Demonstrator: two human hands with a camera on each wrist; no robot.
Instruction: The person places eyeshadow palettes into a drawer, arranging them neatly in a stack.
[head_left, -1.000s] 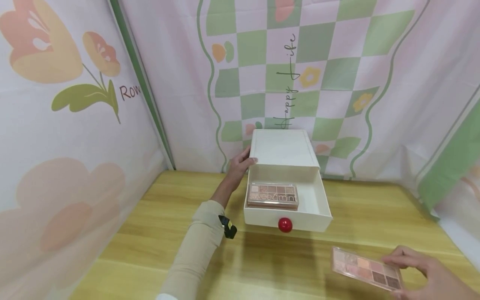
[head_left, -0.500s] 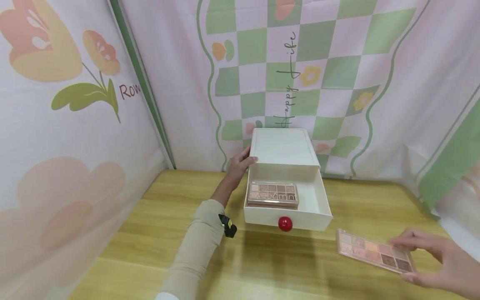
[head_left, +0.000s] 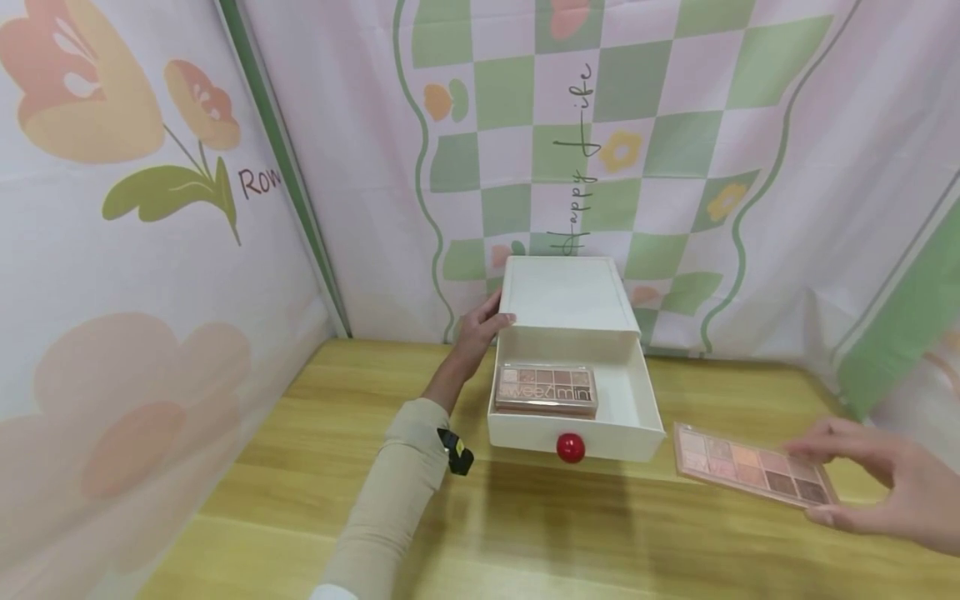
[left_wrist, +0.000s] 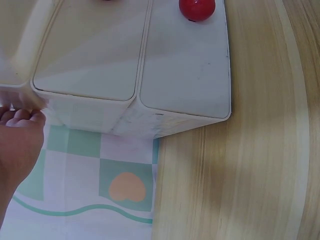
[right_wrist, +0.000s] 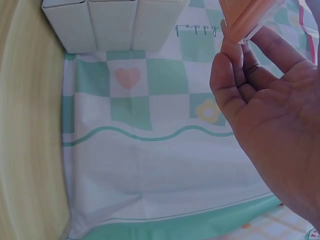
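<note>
A cream drawer box point(head_left: 564, 293) stands at the back of the wooden table, its drawer point(head_left: 577, 433) pulled out with a red knob point(head_left: 570, 448) on the front. An eyeshadow palette point(head_left: 545, 389) lies inside the drawer. My left hand point(head_left: 483, 327) rests against the box's left side, fingers on its top front corner; the left wrist view shows those fingertips point(left_wrist: 20, 116) at the box point(left_wrist: 130, 65). My right hand point(head_left: 885, 483) holds a second palette point(head_left: 753, 473) by its right end, above the table right of the drawer. The right wrist view shows the palette's edge point(right_wrist: 247, 17) pinched at my fingertips.
The wooden table point(head_left: 525, 525) is walled in by patterned cloth: a floral panel point(head_left: 135, 250) on the left and a green checked one point(head_left: 600, 150) behind. The box sits close to the back cloth. A cloth edge point(head_left: 907, 333) closes the right side.
My right hand has carried the second palette up and away from me, toward the drawer's right side. The left hand, box and drawer have not moved.
</note>
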